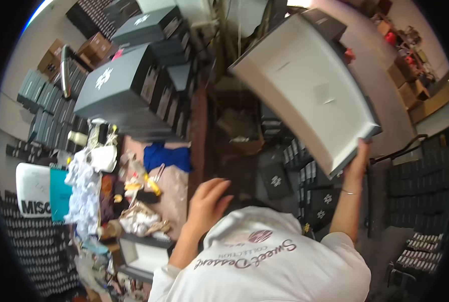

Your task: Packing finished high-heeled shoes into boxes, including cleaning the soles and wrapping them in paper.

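Stacks of dark grey cardboard boxes [129, 75] fill the upper left of the frame, with more dark boxes [425, 186] piled along the right edge, so the place reads as a crowded stockroom. Below the left stack sits a cluttered worktop [176, 194] strewn with crumpled white tissue paper [83, 191], a folded blue cloth [166, 156] and a teal flat packet [59, 194].

At the bottom centre is a person's white sweatshirt [270, 267], and both arms rise from it. The right hand [357, 161], right of centre, is closed on the lower corner of a large white rectangular box lid [305, 85], thumb over the rim, holding it raised and tilted across the upper right of the frame. The left hand [209, 199], lower centre, is open with fingers loosely curled and holds nothing; it hovers near the worktop's edge, well apart from the lid.
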Demonstrator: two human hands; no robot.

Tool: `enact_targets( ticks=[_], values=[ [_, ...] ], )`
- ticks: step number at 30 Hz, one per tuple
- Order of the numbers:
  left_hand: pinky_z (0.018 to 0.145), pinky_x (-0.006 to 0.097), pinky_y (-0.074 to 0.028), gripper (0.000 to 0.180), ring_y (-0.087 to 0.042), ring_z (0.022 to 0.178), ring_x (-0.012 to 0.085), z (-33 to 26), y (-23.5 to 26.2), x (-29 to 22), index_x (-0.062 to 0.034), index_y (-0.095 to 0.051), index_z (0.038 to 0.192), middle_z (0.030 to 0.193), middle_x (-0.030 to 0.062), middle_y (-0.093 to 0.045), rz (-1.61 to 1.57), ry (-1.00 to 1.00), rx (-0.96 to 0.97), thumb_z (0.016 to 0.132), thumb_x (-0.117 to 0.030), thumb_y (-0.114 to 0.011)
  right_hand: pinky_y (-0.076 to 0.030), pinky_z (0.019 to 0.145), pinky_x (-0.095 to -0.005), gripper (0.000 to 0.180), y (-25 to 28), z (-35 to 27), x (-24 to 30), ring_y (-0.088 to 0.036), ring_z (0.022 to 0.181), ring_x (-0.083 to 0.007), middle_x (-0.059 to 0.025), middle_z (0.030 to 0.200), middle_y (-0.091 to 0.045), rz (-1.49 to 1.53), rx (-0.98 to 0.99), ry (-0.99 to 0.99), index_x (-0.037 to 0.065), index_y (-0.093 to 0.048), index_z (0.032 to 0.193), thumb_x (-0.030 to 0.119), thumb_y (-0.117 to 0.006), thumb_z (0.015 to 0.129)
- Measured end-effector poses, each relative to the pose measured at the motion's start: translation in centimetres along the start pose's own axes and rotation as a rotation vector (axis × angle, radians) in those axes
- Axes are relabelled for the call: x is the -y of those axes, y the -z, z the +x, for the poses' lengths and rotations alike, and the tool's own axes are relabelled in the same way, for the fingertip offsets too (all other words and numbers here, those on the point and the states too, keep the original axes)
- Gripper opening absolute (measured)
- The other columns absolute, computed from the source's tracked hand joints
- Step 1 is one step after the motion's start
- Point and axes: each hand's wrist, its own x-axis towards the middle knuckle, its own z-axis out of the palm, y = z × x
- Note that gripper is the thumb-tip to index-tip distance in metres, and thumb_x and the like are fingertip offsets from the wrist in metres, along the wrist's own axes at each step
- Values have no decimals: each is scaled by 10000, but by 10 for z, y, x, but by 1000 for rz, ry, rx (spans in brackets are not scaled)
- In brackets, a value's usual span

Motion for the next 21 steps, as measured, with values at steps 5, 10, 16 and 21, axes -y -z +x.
enact_targets(
  ticks=[5,10,16,21],
  values=[
    [821,396,-500,323,-598,974,349,-33,-15,44,-17,-630,1098,1101,165,-612,-17,55,341,793,-112,-686,-395,967,-330,526,-20,-35,-37,-495,1130,-189,-126,1239,-509,-280,117,222,-2,-358,1361,143,-543,890],
    [781,390,-506,299,-613,916,371,-59,-22,82,-14,-630,1086,1063,186,-615,10,283,395,808,-114,-679,-502,493,-208,353,-54,-49,-149,-610,726,-87,-42,898,-622,-292,244,-302,14,-534,1090,207,-679,832],
    [757,426,-499,299,-613,897,393,-64,-26,113,-15,-627,1082,1011,213,-620,58,560,562,807,-130,-659,-530,686,-357,603,-123,-11,-358,-643,836,-266,-201,961,-620,-440,172,-218,-59,-470,1171,221,-759,722],
    [769,420,-508,316,-627,908,368,-34,-40,146,-30,-632,1100,1000,203,-626,90,766,713,802,-138,-643,-448,920,-425,665,-210,60,-441,-544,1094,-430,-320,1146,-559,-622,303,-233,-93,-449,1225,257,-717,726]
  ],
)
